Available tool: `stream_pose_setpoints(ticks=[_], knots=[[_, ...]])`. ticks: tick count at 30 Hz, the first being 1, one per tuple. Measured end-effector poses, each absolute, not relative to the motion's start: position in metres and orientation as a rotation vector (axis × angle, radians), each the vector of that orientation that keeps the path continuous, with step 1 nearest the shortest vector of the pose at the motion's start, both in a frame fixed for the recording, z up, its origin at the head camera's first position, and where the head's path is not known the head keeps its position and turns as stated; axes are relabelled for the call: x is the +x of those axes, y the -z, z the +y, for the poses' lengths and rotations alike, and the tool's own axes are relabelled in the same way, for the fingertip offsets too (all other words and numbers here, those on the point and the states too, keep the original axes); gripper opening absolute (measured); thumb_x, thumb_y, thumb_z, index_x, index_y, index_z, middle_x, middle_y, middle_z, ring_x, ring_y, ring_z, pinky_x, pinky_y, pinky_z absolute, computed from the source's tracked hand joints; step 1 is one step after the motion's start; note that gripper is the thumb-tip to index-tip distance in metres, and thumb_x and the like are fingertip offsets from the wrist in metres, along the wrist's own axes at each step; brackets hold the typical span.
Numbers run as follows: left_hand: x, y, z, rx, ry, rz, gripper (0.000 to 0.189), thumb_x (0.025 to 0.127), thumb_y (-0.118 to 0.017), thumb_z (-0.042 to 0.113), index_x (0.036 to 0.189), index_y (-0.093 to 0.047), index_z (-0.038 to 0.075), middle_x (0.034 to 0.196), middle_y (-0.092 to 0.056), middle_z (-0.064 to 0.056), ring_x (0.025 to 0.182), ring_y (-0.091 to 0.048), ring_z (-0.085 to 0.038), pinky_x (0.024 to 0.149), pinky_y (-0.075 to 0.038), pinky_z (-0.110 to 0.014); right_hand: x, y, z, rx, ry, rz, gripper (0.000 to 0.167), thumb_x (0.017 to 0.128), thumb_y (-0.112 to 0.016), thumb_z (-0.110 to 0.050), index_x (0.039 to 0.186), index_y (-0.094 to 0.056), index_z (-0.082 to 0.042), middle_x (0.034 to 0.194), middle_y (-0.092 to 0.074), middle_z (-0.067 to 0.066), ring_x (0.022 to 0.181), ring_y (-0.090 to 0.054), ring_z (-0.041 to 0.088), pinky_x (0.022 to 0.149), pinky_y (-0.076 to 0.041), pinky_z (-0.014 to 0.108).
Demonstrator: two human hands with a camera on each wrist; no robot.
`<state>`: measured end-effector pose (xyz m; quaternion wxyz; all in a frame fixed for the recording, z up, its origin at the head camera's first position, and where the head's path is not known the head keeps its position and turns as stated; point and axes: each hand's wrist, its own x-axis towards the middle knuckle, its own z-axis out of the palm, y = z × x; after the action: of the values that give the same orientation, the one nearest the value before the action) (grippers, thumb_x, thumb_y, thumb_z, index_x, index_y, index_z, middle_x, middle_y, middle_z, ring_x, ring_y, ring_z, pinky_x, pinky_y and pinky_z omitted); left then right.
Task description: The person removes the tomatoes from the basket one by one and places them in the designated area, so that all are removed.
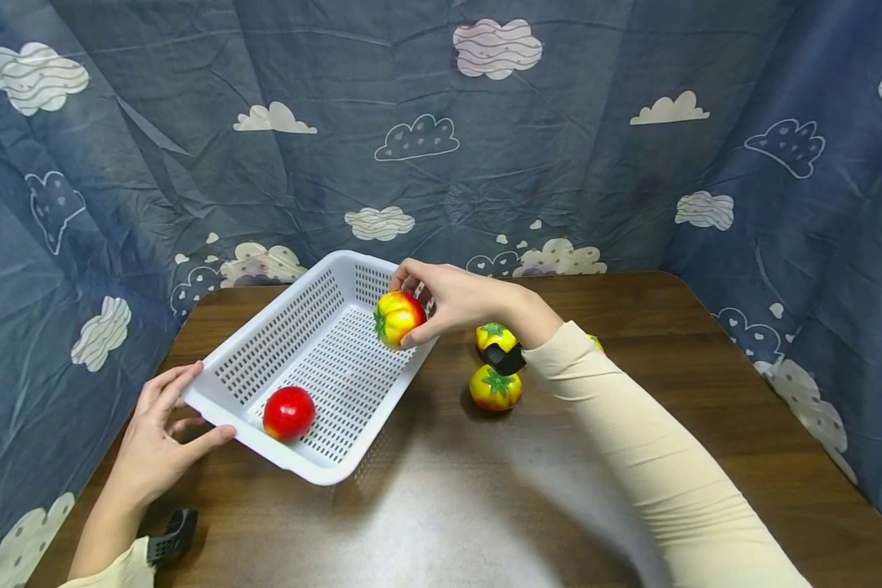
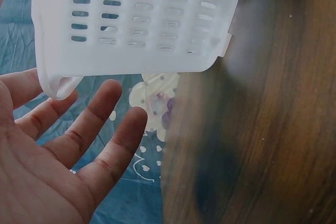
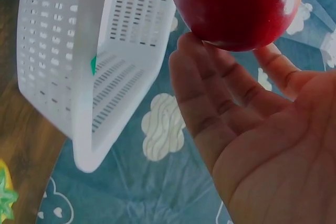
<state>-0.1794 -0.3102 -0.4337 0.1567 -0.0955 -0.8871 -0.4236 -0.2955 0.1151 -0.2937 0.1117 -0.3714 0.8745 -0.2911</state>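
Note:
A white perforated plastic basket (image 1: 331, 367) sits at the left of the table. My left hand (image 1: 154, 437) grips its near-left corner, with the thumb on the front rim and fingers at the side; in the left wrist view, fingers (image 2: 100, 103) spread below the basket's rim. My right hand (image 1: 456, 298) holds a glossy, ribbed red-and-yellow tomato (image 1: 398, 318) above the basket's right side, its green leafy top facing left. In the right wrist view the tomato (image 3: 239, 9) shows its red underside. Another red tomato (image 1: 289, 413) lies inside the basket, near the front corner.
Two yellow tomatoes with green tops, one nearer (image 1: 496, 389) and one behind (image 1: 492, 335), stand right of the basket. A further yellow piece (image 1: 596, 341) is mostly hidden behind the right sleeve (image 1: 632, 425). The wooden table (image 1: 441, 523) ends at a blue cloud-patterned cloth (image 1: 559, 188).

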Motion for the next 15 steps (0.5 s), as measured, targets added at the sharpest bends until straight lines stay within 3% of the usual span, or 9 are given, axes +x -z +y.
stream_pose_setpoints(ticks=[8,15], knots=[[-0.179,0.434,-0.31,-0.249,1.193,-2.566,0.102,0.076,-0.096,0.003,0.164,-0.043,0.005,0.158,-0.033,-0.023,0.112,-0.041,0.012,0.08,-0.045,0.003,-0.29,0.295,0.138,-1.064,0.9,2.56,0.07,0.084,-0.088,-0.03,0.144,-0.057,-0.013,0.134,-0.064,0.011,0.112,-0.067,0.027,0.1,-0.061,0.044],[-0.179,0.434,-0.31,-0.244,1.189,-2.57,0.102,0.077,-0.096,0.004,0.164,-0.043,0.005,0.158,-0.033,-0.022,0.112,-0.041,0.012,0.08,-0.045,0.003,-0.285,0.3,0.158,-1.027,1.002,2.517,0.068,0.084,-0.09,-0.025,0.141,-0.056,-0.011,0.129,-0.065,0.011,0.104,-0.07,0.023,0.098,-0.063,0.047]])
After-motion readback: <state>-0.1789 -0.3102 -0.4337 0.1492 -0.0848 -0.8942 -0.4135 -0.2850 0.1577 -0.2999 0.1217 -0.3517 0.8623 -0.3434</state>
